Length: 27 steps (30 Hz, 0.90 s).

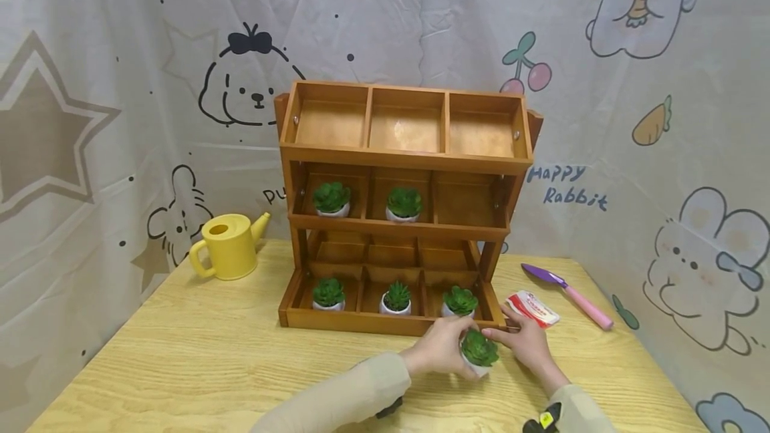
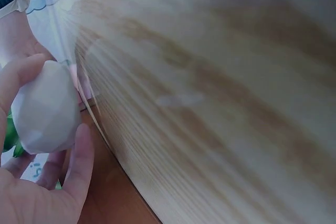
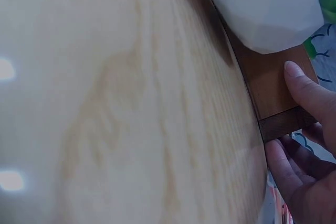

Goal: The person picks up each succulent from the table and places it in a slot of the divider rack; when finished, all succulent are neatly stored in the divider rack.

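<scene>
In the head view my left hand [image 1: 442, 347] holds a potted succulent [image 1: 479, 349] in front of the shelf's lower right corner. The left wrist view shows its white faceted pot [image 2: 47, 108] between thumb and fingers, its underside toward the camera. My right hand [image 1: 529, 343] grips the bottom right corner of the wooden tiered shelf [image 1: 385, 326]; in the right wrist view the thumb [image 3: 295, 70] lies against the front board and the other fingers are round the side. Three succulents [image 1: 460, 301] stand in the bottom compartments, two more [image 1: 404, 203] in the middle tier's left and centre ones.
A yellow watering can [image 1: 231, 249] stands left of the shelf. Right of it lie a red-and-white packet [image 1: 533, 309] and a trowel [image 1: 568, 294] with a purple blade and pink handle. Printed cloth [image 1: 373, 19] hangs behind the wooden table [image 1: 198, 353].
</scene>
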Available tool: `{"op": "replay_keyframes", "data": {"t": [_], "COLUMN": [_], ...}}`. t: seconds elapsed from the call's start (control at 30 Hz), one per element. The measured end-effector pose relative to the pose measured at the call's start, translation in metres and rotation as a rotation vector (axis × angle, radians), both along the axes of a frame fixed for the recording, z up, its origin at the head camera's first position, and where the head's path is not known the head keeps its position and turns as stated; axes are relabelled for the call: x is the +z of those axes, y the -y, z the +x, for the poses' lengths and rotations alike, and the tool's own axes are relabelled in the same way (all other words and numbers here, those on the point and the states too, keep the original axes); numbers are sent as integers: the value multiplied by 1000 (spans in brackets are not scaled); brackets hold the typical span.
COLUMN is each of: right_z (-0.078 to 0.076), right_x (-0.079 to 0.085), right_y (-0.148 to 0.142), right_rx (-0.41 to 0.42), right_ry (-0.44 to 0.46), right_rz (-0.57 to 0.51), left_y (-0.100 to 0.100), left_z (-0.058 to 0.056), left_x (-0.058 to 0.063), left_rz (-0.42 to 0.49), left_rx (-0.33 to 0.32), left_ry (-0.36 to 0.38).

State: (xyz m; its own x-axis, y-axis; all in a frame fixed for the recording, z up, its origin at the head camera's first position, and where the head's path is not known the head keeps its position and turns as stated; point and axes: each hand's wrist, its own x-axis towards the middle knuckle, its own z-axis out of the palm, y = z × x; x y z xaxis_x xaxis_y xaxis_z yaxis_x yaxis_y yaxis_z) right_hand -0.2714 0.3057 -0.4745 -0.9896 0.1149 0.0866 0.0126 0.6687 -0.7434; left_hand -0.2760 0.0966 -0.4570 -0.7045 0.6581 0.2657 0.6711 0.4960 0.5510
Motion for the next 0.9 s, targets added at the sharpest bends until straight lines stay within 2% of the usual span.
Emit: {"op": "replay_keyframes", "data": {"t": [0.17,0.37,0.6,0.77,0.9], "right_z": [0,0,-1,1,2], "right_x": [-1,-2,-2,-1,1], "right_y": [0,0,-2,-1,0], "right_rx": [-2,-6,3,2,8], "right_ry": [-13,-65,-83,-74,-51], "right_rz": [-9,-7,-21,-17,-27], "left_y": [2,5,6,8,10], "left_z": [3,7,5,0,-3], "left_x": [2,9,21,31,44], "left_rz": [37,130,257,272,273], "left_rx": [7,43,49,40,44], "left_ry": [-5,-55,-174,-235,-289]}}
